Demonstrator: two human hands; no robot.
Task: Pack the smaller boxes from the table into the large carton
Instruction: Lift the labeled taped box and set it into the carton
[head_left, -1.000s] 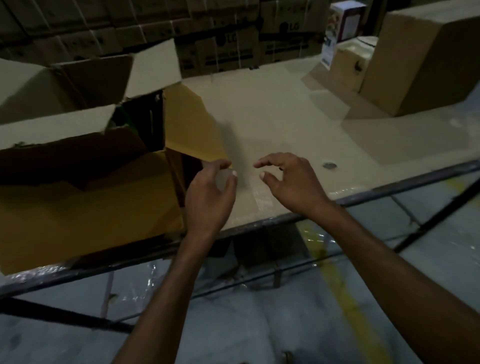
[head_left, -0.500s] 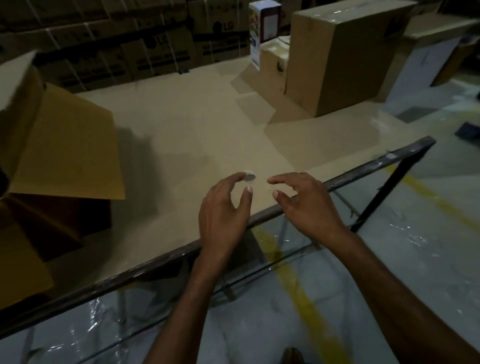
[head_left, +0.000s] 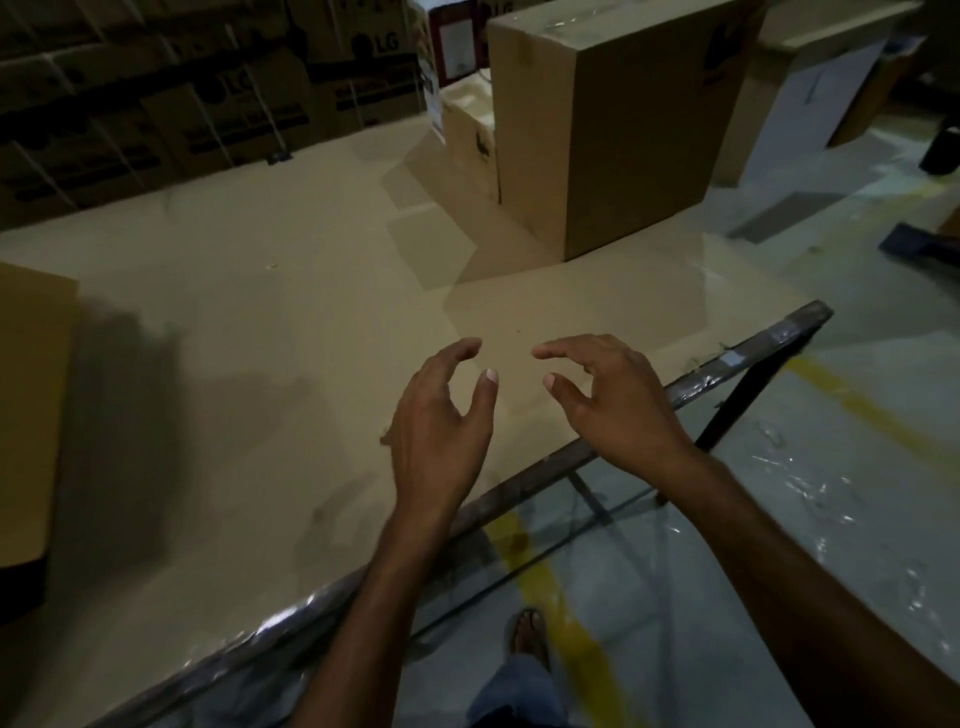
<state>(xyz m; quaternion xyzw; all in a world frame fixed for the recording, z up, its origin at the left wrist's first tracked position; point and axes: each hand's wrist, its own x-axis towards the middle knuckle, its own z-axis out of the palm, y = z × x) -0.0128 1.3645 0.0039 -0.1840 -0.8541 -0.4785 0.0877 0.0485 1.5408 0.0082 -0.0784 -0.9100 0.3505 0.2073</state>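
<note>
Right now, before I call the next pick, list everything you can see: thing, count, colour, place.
table: one, tan top, dark metal rim, fills the middle
carton: one, tan, left edge, only part in view
big box: one, brown, closed, far right of the table
small box: one, brown, just left of the big box
printed box: one, white and red, behind or on the small box, cannot tell
LG cartons: many, brown, stacked beyond the table
floor line: one, yellow, below the near rim
foot: one, sandalled, on the floor
left hand: open, empty, over the near edge
right hand: open, empty, beside the left hand
</note>
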